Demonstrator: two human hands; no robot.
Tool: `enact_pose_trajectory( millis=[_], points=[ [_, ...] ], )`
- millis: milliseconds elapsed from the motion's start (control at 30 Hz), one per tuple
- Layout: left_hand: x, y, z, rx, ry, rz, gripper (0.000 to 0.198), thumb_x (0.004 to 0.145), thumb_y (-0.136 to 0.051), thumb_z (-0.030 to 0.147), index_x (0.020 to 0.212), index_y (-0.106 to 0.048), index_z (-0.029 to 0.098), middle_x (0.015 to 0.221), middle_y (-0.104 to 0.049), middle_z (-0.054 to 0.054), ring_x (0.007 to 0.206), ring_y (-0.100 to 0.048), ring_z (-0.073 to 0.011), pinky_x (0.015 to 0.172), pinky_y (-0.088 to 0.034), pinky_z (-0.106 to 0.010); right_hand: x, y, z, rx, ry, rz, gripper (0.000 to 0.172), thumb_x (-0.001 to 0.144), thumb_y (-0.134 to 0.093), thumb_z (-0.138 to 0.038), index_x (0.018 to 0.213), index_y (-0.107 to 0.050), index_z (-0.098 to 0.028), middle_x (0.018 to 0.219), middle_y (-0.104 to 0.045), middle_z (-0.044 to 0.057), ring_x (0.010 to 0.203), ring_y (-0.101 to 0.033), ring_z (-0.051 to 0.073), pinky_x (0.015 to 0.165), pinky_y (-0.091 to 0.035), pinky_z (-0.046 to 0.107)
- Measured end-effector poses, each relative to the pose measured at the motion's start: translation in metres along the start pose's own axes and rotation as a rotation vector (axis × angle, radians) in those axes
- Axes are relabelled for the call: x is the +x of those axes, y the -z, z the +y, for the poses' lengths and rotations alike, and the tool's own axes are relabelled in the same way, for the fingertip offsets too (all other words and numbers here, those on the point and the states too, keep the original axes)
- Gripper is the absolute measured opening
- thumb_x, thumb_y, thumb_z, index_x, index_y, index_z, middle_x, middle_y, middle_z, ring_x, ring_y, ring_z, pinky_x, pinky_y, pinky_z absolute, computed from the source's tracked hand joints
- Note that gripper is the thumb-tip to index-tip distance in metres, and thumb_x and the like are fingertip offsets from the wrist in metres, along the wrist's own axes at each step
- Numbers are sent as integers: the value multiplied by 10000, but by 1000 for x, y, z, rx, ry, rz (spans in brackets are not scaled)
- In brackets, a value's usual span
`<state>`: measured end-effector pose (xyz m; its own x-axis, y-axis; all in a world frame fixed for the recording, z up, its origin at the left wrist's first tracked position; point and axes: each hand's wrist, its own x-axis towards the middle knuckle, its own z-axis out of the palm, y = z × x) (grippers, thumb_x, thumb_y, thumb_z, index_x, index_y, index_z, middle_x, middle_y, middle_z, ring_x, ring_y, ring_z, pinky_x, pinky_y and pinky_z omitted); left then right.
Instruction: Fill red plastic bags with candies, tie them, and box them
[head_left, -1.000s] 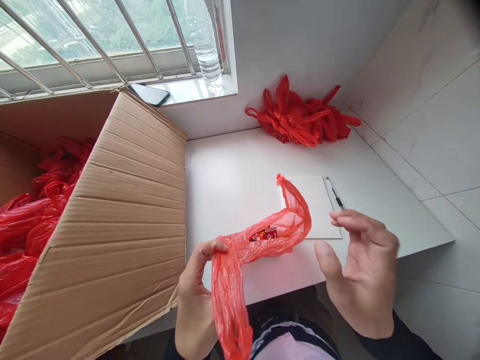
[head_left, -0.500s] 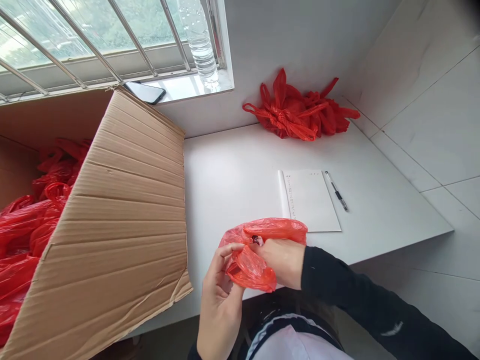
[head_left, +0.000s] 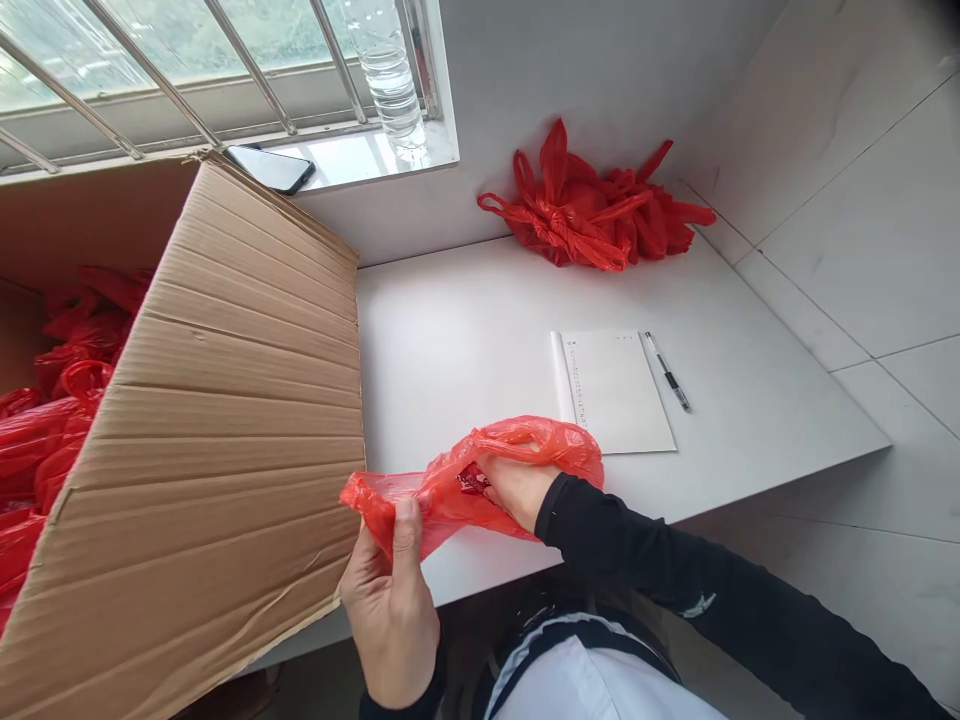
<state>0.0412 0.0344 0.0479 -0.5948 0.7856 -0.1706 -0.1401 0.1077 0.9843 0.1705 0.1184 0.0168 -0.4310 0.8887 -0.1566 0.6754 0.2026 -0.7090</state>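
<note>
A thin red plastic bag [head_left: 525, 445] lies at the front edge of the white table [head_left: 465, 340]. My left hand [head_left: 390, 590] pinches the bag's left end between thumb and fingers, pulling it out sideways. My right hand [head_left: 514, 485] reaches into the bag's mouth, its fingers hidden inside beside a small red printed item [head_left: 472, 478]. A black sleeve covers my right forearm.
A large open cardboard box [head_left: 217, 420] holding several red bags [head_left: 52, 400] stands at the left. A pile of knotted red bags [head_left: 592, 210] sits at the back. A notebook [head_left: 619, 390] and pen [head_left: 667, 372] lie mid-table. A phone [head_left: 271, 168] and water bottle [head_left: 379, 70] rest on the windowsill.
My right hand was open and free a second ago; it has since gone into the bag. My left hand has shifted left, stretching the bag's end out sideways.
</note>
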Motion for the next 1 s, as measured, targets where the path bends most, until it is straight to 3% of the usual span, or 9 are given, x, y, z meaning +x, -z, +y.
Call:
enact_pose_trajectory(
  millis=[167,300,633,900,1000],
  points=[
    [5,-1,12,-167,129,-55,181,866,-766,416,926,-808,251,917,-802,-19,889,-760,-221,906,-611,-349,-11,34,-15,-235,37,-166,179,935,-577,-169,1104,-635,-172,952,-710,78,848,-677,251,757,-513,347],
    [5,-2,14,-201,130,-48,170,826,-800,407,911,-827,264,923,-814,-18,877,-774,-235,892,-627,-370,-14,47,-26,-349,-71,-198,176,982,-491,-148,1025,-655,-99,869,-703,152,772,-680,297,695,-498,389],
    [2,-2,13,-200,156,-87,187,829,-800,388,989,-830,296,956,-807,0,875,-767,-216,910,-628,-358,-10,43,-14,-253,40,-185,196,962,-476,-110,844,-618,-174,792,-673,59,686,-636,193,653,-474,315],
    [3,-3,10,-132,115,-172,193,884,-736,402,1016,-818,287,973,-806,-30,963,-764,-263,951,-611,-426,-10,33,-7,-354,15,-189,150,893,-537,-75,981,-641,-138,871,-683,100,765,-648,240,702,-488,341],
    [1,-3,6,-119,113,-186,199,890,-734,405,1032,-813,291,1017,-802,-31,1027,-749,-276,960,-607,-427,-9,30,-2,-407,-2,-198,216,863,-583,-69,1061,-645,-128,939,-693,125,836,-666,263,741,-499,347]
  ],
)
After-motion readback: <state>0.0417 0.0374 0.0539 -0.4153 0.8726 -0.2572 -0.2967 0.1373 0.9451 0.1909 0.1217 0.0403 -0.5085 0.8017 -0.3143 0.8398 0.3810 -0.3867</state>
